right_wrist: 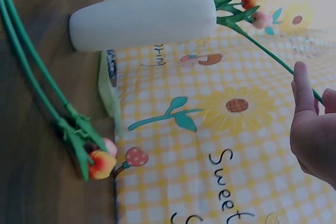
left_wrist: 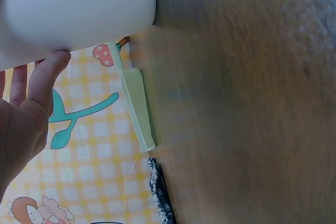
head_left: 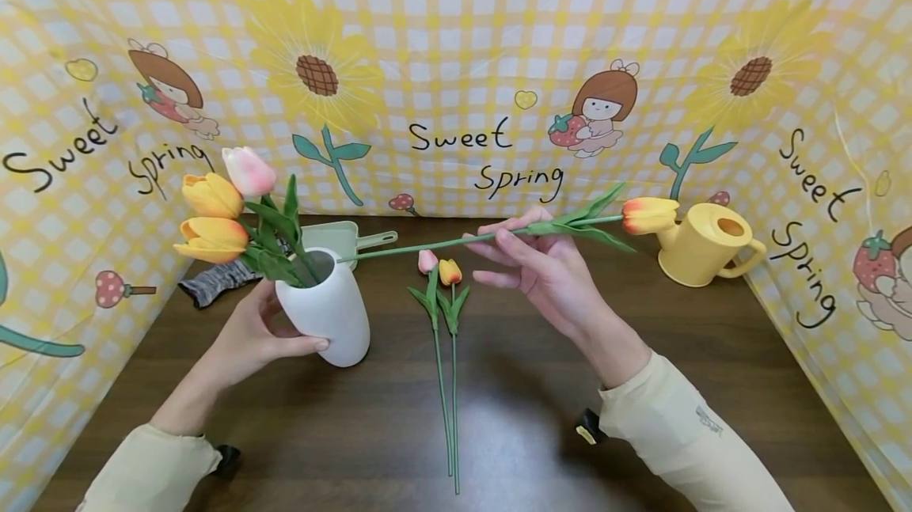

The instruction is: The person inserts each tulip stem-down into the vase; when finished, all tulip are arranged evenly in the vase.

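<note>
My left hand (head_left: 249, 338) grips a white vase (head_left: 331, 322), thumb on its front and fingers behind. Two yellow-orange tulips (head_left: 212, 195) and a pink tulip (head_left: 249, 171) stand in the vase and lean left. In my right hand (head_left: 541, 274) a long-stemmed yellow-orange tulip (head_left: 648, 216) is pinched near its leaves, bloom to the right. Its stem (head_left: 427, 248) runs leftward, the end at the vase's mouth. The right wrist view shows that stem meeting the vase (right_wrist: 147, 19) at its opening; whether the tip is inside is hidden.
A pink tulip (head_left: 427, 261) and a yellow-orange tulip (head_left: 450, 271) lie side by side mid-table. Behind the vase are a pale green dustpan (head_left: 342, 237) and a grey knitted cloth (head_left: 221, 281). At the back right stands a yellow watering can (head_left: 701, 251). Checked cloth walls surround the table.
</note>
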`<state>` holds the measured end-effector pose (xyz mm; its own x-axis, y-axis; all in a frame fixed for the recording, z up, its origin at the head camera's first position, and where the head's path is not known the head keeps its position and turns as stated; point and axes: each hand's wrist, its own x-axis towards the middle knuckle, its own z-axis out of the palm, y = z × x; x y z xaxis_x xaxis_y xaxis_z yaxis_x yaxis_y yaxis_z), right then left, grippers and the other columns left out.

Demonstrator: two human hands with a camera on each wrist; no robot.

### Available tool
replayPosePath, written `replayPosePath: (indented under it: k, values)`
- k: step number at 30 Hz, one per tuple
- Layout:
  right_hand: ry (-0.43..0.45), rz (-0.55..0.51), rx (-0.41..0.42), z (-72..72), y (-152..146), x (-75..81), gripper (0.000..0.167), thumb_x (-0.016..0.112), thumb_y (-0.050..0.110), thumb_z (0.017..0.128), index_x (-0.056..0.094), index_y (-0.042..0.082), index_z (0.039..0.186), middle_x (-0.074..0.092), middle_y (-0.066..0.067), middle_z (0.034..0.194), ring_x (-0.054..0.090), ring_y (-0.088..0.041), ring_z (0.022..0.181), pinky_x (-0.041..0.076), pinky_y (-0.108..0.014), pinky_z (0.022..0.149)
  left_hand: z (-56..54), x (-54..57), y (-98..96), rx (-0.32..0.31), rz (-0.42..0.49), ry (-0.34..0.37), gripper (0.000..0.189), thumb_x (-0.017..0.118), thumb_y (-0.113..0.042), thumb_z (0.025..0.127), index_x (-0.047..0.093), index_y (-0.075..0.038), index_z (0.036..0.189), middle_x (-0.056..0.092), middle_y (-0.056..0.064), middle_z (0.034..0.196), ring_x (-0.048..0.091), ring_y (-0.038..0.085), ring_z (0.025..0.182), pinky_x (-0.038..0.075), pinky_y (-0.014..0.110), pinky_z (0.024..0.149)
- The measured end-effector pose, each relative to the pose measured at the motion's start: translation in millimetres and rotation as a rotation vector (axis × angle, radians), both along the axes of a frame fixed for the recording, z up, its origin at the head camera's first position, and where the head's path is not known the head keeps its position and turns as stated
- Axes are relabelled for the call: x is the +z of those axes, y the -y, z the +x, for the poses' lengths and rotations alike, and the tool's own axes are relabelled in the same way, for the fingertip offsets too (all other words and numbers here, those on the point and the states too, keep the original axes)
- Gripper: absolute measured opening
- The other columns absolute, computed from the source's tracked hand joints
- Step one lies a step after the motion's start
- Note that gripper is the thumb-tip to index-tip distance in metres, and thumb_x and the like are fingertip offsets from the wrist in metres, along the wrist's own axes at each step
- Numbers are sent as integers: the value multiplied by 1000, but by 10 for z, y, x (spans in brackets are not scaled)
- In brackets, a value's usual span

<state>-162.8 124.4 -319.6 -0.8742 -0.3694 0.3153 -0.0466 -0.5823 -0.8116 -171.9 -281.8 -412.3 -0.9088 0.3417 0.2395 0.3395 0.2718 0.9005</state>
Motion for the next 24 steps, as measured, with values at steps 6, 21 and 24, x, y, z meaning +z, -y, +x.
replayPosePath:
  k: [6,21,24]
  values:
    - [-53,30,10,-20,120,95,8,61,6,102,61,13,105,69,-12,115,67,-29,115,56,-56,90,5,4,-8,8,-2,7,94,91,9,67,44,-13,145,58,8,129,61,15,114,64,39,73]
    - [-84,96,-12,-47,279,181,11,56,1,103,58,11,105,68,-16,116,66,-35,116,57,-56,87,5,3,1,8,-11,8,94,90,9,67,44,-14,146,58,7,131,61,15,114,64,38,74]
    - [-98,94,-19,-39,307,181,15,55,-2,102,58,12,105,68,-15,114,65,-37,116,57,-57,87,8,9,2,6,-12,5,94,90,9,68,44,-13,146,58,7,131,61,15,115,64,38,74]
